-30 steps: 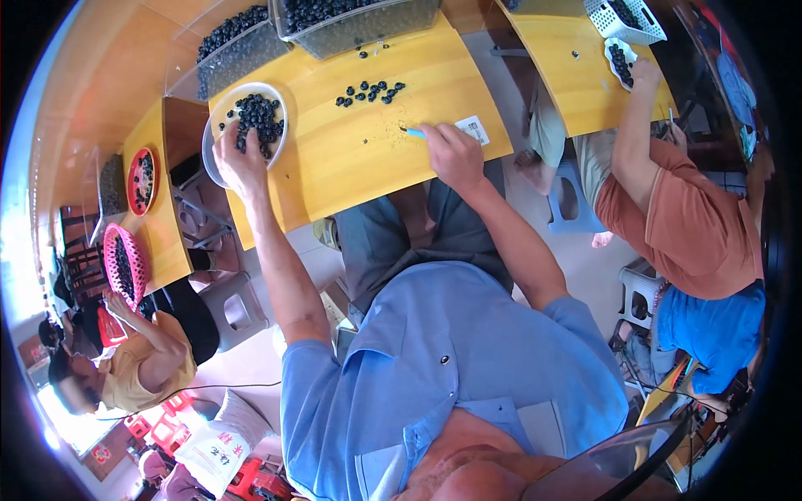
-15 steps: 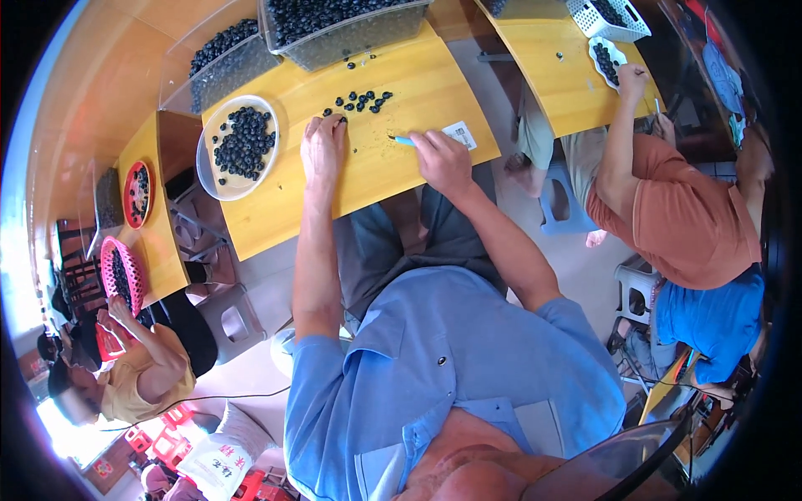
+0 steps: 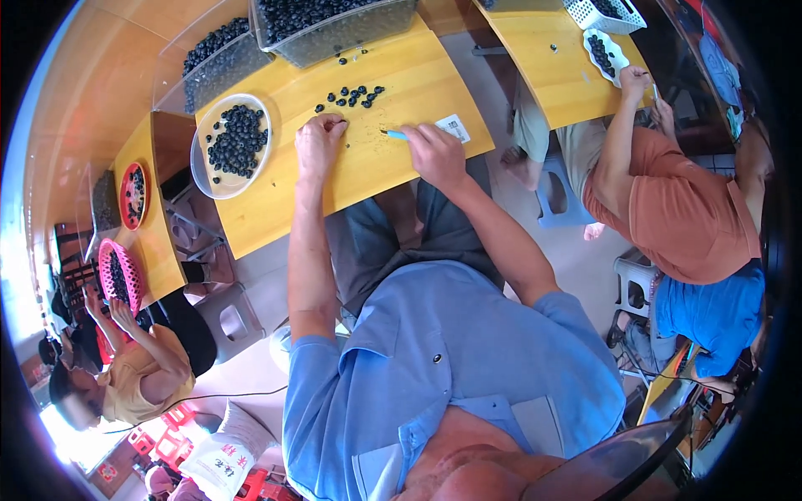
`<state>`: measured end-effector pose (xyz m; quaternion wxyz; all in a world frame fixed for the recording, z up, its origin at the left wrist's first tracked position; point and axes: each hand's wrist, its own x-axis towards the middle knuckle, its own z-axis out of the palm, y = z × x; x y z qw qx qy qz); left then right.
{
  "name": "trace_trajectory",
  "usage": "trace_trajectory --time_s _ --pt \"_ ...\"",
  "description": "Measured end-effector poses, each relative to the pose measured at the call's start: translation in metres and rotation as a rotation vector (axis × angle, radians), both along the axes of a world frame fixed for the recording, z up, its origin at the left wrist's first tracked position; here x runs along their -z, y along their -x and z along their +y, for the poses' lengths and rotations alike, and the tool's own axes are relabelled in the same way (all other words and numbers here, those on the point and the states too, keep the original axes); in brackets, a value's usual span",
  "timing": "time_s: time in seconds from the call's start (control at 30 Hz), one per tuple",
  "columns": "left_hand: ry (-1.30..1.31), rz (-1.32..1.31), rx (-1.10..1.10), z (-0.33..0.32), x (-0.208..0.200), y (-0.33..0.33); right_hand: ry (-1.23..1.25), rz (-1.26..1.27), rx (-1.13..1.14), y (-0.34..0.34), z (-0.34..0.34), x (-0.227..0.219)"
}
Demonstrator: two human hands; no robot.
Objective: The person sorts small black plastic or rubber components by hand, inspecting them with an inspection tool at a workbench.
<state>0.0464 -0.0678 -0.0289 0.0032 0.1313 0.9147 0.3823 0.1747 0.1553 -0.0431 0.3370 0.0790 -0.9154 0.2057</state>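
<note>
My right hand [image 3: 438, 153] has its fingers gripping a blue tool [image 3: 396, 134] beside a card [image 3: 454, 129]; my left hand [image 3: 319, 144] pinches a dark berry [image 3: 342, 123] over the counter [image 3: 376, 175]. Loose berries [image 3: 365, 103] lie just beyond. Leftward, a bowl [image 3: 238, 185] holds more; behind, I see berry-filled bins [image 3: 351, 33].

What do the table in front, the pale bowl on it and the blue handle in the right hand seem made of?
Table: probably wood or laminate, slightly glossy; faint streaks look like grain.
Bowl: likely smooth plastic; its pale wall looks translucent.
Handle: perhaps plastic, being evenly blue; too small to judge finish.
</note>
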Motion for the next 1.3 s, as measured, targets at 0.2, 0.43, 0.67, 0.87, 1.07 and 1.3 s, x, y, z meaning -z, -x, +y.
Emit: trace_trajectory --time_s 0.2,0.43,0.67,0.87,1.07,1.3 --pt "0.103 0.002 0.09 0.003 -0.003 0.006 -0.005 -0.002 0.015 0.0 0.001 0.001" --pt "0.217 -0.036 0.15 0.005 -0.013 0.008 -0.022 -0.019 0.015 -0.001 -0.001 -0.002" --pt "-0.193 -0.072 0.055 0.028 -0.009 -0.047 0.01 -0.009 0.002 -0.004 0.001 -0.001" --pt "-0.328 -0.067 -0.045 0.04 0.013 -0.065 -0.032 0.007 -0.015 -0.001 0.001 -0.002" --pt "-0.312 -0.048 -0.041 0.038 0.016 -0.064 -0.07 -0.002 -0.018 -0.001 0.001 0.0" --pt "-0.305 -0.06 -0.032 0.038 0.014 -0.066 -0.083 -0.014 -0.022 -0.001 0.001 0.0"
